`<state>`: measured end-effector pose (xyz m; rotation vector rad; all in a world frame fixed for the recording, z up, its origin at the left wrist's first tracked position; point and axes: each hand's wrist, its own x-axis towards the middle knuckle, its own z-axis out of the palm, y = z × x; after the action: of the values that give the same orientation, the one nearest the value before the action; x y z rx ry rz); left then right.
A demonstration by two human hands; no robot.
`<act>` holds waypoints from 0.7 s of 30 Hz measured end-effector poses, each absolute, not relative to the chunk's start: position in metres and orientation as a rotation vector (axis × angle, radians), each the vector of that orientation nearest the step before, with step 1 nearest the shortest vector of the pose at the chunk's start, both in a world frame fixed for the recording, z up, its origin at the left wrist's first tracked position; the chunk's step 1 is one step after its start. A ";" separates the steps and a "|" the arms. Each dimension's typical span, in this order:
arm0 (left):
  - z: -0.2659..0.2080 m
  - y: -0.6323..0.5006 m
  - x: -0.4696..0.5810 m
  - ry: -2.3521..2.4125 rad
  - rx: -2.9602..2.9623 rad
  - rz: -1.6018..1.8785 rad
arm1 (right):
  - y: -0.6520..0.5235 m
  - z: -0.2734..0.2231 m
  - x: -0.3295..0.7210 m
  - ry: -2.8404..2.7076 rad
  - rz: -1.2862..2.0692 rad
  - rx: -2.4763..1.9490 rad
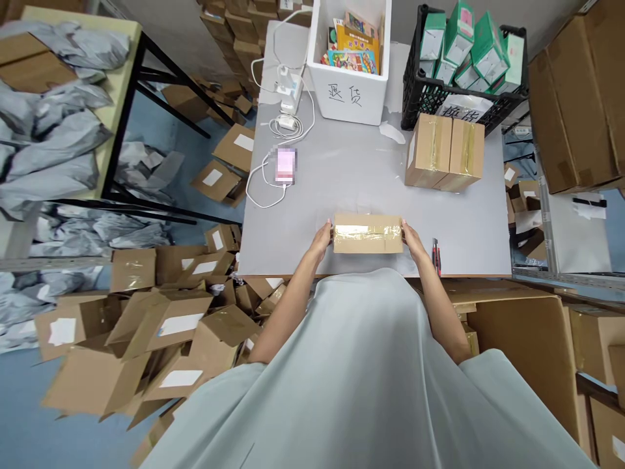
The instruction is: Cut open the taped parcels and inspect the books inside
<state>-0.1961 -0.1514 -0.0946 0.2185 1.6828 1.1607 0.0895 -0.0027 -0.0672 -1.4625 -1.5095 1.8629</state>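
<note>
A taped brown cardboard box (368, 242) is near the front edge of the grey table, with shiny clear tape along its top. My left hand (321, 238) grips its left end and my right hand (412, 240) its right end, so the box is held between both palms. The fingers are partly hidden behind the box ends. To the right of my right hand lies a red and black box cutter (436, 256). Two more taped cardboard boxes (443, 153) stand side by side farther back on the right.
At the back are a white foam bin (347, 101) with books and a black crate (415, 98) of green-and-white boxes. A phone (286, 165) and charging cables lie left. Opened cartons (185, 319) crowd the floor; a side table (122, 39) bears grey parcels.
</note>
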 end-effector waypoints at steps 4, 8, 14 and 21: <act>-0.086 -0.149 -0.191 1.648 0.208 1.137 | -0.002 -0.052 0.083 -1.396 1.928 -1.468; -0.066 -0.157 -0.187 1.593 0.271 1.267 | -0.006 -0.038 0.085 -1.334 1.854 -1.410; -0.054 -0.171 -0.188 1.600 0.341 1.435 | -0.011 -0.032 0.095 -1.424 1.662 -1.373; -0.093 -0.182 -0.180 1.547 0.265 1.454 | -0.025 -0.071 0.103 -1.414 1.757 -1.388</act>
<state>-0.1800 -0.1823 -0.0931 0.2651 1.5474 1.4537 0.1032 -0.0252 -0.0712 -1.3882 -1.4144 1.7572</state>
